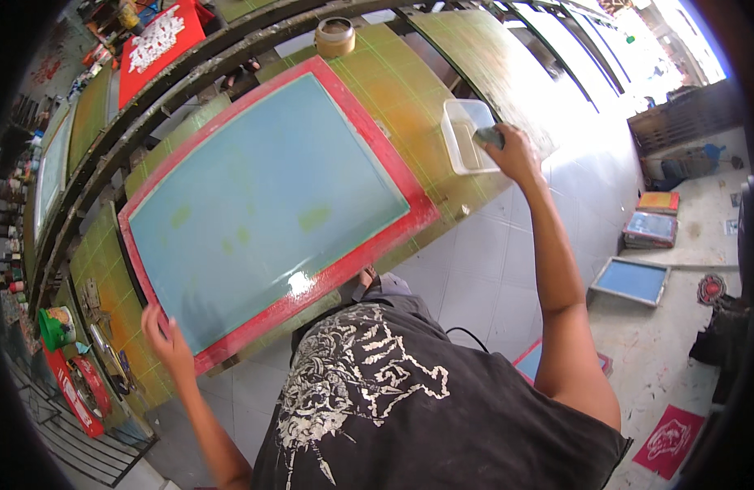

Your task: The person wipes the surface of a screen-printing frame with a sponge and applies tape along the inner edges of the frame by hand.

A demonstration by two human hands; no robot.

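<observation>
1. My left hand (169, 343) rests on the lower left corner of a big screen frame (271, 204) with a red rim
2. The fingers (152, 317) of that hand are spread out flat on the red rim, not curled around anything
3. The frame has a pale blue-green middle with a few green spots on it, and it lies flat on the long yellow-green desk (410, 90)
4. My right hand (508, 151) reaches far out to a clear plastic tub (467, 135) that sits on the desk just beside the right end of the frame
5. The fingers of my right hand are closed around a small dark thing (489, 136) at the edge of the tub, but I cannot tell what that thing is
6. A roll of brown tape (334, 37) stands on the desk past the top end of the frame
7. A red board with a white pattern (160, 41) lies far off at the top left
8. More frames (632, 280) lie on the pale floor (491, 269) to my right, well apart from the desk
9. I wear a black shirt (393, 408) with a white drawing on it
</observation>
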